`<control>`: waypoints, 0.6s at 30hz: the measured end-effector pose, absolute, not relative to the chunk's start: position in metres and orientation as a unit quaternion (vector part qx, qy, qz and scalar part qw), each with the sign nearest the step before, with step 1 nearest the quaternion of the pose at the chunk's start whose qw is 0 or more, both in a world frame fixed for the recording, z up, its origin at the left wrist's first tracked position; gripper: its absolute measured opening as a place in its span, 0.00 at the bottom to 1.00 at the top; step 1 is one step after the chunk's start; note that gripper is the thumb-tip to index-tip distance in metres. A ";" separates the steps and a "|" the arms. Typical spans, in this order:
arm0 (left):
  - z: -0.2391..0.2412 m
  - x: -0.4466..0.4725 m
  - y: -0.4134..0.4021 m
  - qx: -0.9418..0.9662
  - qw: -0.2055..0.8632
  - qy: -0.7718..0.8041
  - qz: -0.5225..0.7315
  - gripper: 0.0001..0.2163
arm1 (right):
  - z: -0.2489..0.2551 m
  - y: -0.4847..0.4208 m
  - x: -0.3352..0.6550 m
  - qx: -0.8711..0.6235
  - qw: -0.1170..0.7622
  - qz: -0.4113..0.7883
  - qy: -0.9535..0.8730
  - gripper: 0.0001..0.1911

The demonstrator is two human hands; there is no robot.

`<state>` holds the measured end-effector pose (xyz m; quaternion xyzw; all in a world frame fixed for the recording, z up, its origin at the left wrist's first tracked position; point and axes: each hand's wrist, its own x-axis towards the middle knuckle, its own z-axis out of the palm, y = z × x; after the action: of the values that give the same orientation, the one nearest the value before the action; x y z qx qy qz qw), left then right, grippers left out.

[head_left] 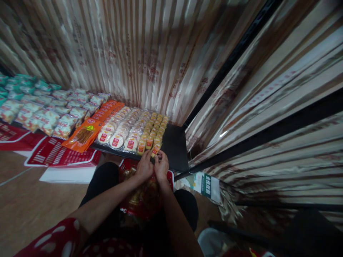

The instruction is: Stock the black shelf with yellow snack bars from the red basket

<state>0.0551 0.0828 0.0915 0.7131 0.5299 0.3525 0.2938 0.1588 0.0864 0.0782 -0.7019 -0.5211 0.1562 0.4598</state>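
My left hand (144,167) and my right hand (162,166) meet at the front edge of a low black shelf (175,146). Both pinch a small yellow snack packet (155,150) with a red label, the front one of a row of like packets (155,129). The fingers of both hands are closed on it. Beside that row lie rows of round white cakes in clear wrap (122,130). A red basket (146,198) with yellow packets rests between my knees, under my forearms.
Orange flat packets (88,134) lie left of the cakes. Further left are several white and green snack bags (45,110). Red baskets (57,153) stand on the wooden floor. Striped shiny curtains (150,53) hang behind and to the right. A green and white box (206,185) lies near my right knee.
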 end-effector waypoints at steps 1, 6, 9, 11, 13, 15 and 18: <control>0.093 0.057 0.084 0.709 0.301 0.529 0.356 0.29 | 0.078 0.087 0.158 -0.702 0.461 0.160 -0.518 0.17; 0.092 0.058 0.087 0.693 0.307 0.535 0.374 0.29 | 0.076 0.087 0.154 -0.682 0.484 0.173 -0.521 0.19; 0.086 0.054 0.087 0.685 0.301 0.548 0.373 0.28 | 0.079 0.088 0.149 -0.676 0.472 0.158 -0.543 0.20; 0.084 0.050 0.088 0.688 0.298 0.552 0.365 0.27 | 0.083 0.090 0.145 -0.674 0.464 0.155 -0.553 0.21; 0.083 0.048 0.090 0.693 0.295 0.551 0.358 0.26 | 0.085 0.092 0.142 -0.673 0.460 0.156 -0.558 0.21; 0.083 0.046 0.092 0.698 0.291 0.549 0.357 0.26 | 0.085 0.094 0.140 -0.675 0.457 0.155 -0.558 0.21; 0.083 0.045 0.092 0.703 0.287 0.547 0.352 0.25 | 0.082 0.095 0.139 -0.676 0.452 0.154 -0.561 0.22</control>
<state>0.0454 0.0923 0.0834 0.7033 0.5467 0.3521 0.2871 0.1395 0.0955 0.0820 -0.6759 -0.5611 0.1541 0.4523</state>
